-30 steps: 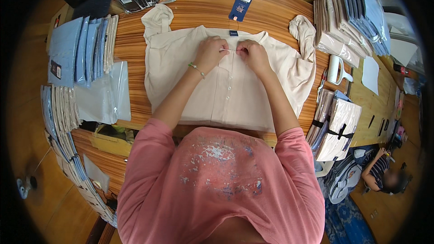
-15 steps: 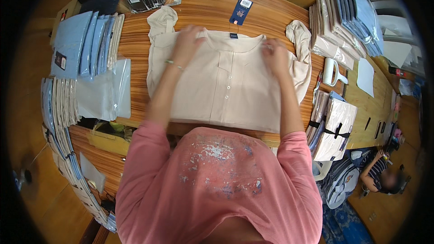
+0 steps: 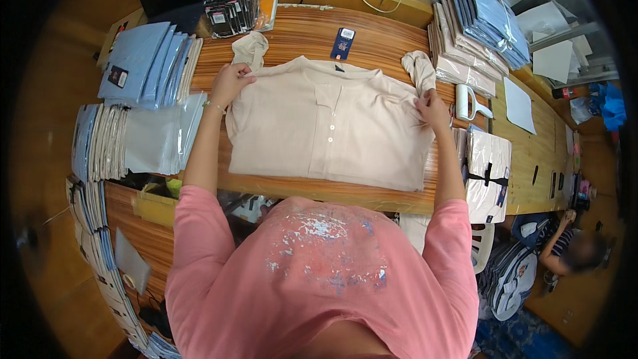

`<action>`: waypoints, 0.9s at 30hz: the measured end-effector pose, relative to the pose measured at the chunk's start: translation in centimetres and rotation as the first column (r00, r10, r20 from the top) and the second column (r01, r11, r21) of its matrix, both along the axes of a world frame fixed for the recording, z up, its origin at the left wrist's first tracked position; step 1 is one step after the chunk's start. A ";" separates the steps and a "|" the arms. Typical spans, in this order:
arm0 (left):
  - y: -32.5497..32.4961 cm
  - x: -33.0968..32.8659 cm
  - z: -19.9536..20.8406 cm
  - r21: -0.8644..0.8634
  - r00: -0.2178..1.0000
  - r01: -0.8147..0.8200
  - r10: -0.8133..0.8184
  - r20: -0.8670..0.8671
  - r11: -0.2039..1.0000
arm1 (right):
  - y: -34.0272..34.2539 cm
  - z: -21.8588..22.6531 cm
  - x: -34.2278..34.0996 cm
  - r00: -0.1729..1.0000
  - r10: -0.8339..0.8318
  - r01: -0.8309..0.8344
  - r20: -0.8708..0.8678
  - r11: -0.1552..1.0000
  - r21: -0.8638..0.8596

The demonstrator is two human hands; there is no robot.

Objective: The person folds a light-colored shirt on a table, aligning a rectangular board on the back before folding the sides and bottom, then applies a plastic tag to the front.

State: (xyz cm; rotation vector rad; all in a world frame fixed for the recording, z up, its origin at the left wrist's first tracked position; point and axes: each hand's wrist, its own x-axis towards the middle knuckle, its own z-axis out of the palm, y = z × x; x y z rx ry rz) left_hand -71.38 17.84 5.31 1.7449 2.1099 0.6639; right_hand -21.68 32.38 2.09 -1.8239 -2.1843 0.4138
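Note:
A beige button-front blouse [image 3: 279, 129] lies spread on the wood-grain table, its neckline away from me and its lower part near the front edge. Both sleeve ends stick out past the shoulders at the far side. At the left shoulder, my left hand [image 3: 232, 83] is closed, thumb and fingers pinching the fabric. My right hand [image 3: 433, 110] pinches the right side of the blouse just below the bunched sleeve end [image 3: 419, 70]. A dark blue hang tag [image 3: 342, 44] rests flat on the table beyond the collar.
Stacks of bagged blue shirts [image 3: 136, 60] and clear plastic bags [image 3: 156, 139] stand at the left. A white lint roller [image 3: 463, 102], a tied bundle of folded clothes [image 3: 488, 159] and more bagged stacks [image 3: 452, 46] are at the right. Another person [image 3: 565, 246] sits far right.
My hands have moved apart from beside the neckline to the blouse's two outer sides and now grip the fabric there. The blouse's shoulders are drawn out wider. The view has shifted slightly.

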 end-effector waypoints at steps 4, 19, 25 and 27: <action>-1.2 -1.5 -0.2 -0.155 0.945 0.083 -0.028 0.327 0.984 | -0.1 0.6 0.2 0.970 0.198 -0.142 0.144 0.934 -0.328; -2.9 3.4 14.9 0.341 0.881 -0.231 0.047 0.471 0.911 | -6.8 17.4 8.3 0.895 0.259 -0.145 -0.364 0.939 0.312; 13.8 7.1 19.9 0.768 0.930 -0.099 -0.215 0.297 0.632 | -5.4 28.8 15.6 0.895 0.203 0.170 -0.397 0.667 0.726; 13.9 8.0 23.5 0.804 0.846 -0.097 -0.376 0.377 0.587 | -8.9 32.9 16.6 0.841 0.202 0.201 -0.502 0.743 0.638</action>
